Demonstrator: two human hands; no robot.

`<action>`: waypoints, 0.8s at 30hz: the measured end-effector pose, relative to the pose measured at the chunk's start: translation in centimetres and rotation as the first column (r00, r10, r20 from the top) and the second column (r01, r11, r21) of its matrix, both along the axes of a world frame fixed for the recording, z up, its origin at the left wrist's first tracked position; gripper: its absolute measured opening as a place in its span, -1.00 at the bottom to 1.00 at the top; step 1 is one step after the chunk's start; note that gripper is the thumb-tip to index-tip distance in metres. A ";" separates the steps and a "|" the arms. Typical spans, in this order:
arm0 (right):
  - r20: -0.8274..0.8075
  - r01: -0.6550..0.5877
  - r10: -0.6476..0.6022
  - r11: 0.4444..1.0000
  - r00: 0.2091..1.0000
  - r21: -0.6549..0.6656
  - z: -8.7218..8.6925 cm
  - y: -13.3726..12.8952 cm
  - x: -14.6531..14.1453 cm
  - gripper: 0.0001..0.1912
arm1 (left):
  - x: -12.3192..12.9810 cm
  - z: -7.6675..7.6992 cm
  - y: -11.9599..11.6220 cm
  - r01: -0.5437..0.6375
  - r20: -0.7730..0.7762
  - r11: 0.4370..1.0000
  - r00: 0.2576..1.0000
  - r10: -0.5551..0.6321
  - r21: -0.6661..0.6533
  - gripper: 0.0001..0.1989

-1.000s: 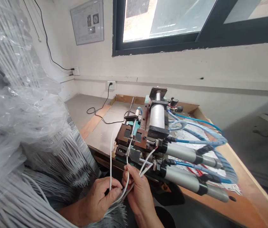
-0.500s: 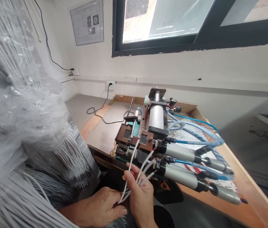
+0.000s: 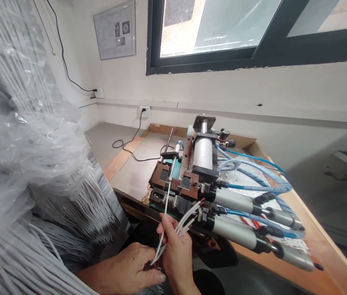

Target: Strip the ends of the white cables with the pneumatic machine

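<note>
In my right hand is a small bunch of white cables, fanned out to the right, some with bare red inner wires at their tips. Between its thumb and finger one single cable points up, its tip at the gap between the brown jaws of a pneumatic wire stripping machine. Whether the tip sits inside the gap is hard to see. Lower down, my left hand is closed around the same cables just beside my right hand.
On the left, a large mass of grey cables hangs under clear plastic wrap. Silver air cylinders and blue hoses stick out to the right over the wooden-edged bench. A black cord lies behind.
My right hand has shifted slightly left, bringing the single cable's tip left to the gap between the machine's jaws. My left hand stays nearly in place.
</note>
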State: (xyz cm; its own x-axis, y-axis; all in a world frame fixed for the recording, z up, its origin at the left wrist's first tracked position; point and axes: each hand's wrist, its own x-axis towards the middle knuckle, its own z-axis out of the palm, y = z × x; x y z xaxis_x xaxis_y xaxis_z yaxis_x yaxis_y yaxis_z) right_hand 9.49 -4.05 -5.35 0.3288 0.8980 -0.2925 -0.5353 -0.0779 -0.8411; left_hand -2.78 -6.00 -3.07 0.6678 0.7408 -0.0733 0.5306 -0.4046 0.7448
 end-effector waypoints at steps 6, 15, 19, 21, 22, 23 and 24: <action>-0.072 -0.039 0.037 0.999 0.997 -0.026 0.8 0.4 0.0 -0.73 | 0.2 0.1 0.1 -0.022 0.012 0.998 1.000 0.022 -0.052 -0.74; 0.007 -0.078 0.078 0.996 0.997 0.039 0.2 0.5 0.4 -0.70 | -0.2 -0.8 1.0 -0.139 0.119 0.986 0.982 0.150 -0.091 -0.68; 0.121 -0.198 0.188 0.978 0.975 0.072 -1.0 -0.9 0.7 -0.72 | -0.2 -0.1 2.1 -0.334 0.364 0.883 0.818 0.446 -0.330 -0.63; 0.226 -0.319 0.296 0.945 0.928 0.070 -1.8 -2.4 0.8 -0.73 | -0.2 0.4 2.3 -0.331 0.479 0.833 0.698 0.533 -0.444 -0.63; 0.275 -0.375 0.347 0.925 0.897 0.056 -2.2 -3.2 0.9 -0.73 | -0.3 0.5 2.3 -0.331 0.517 0.817 0.647 0.560 -0.471 -0.64; 0.312 -0.424 0.393 0.905 0.865 0.034 -2.5 -4.0 1.1 -0.73 | -0.3 0.5 2.3 -0.346 0.532 0.803 0.612 0.585 -0.485 -0.68; 0.335 -0.466 0.436 0.885 0.836 0.011 -2.7 -4.8 1.3 -0.72 | -0.2 0.4 2.2 -0.365 0.533 0.793 0.595 0.602 -0.488 -0.73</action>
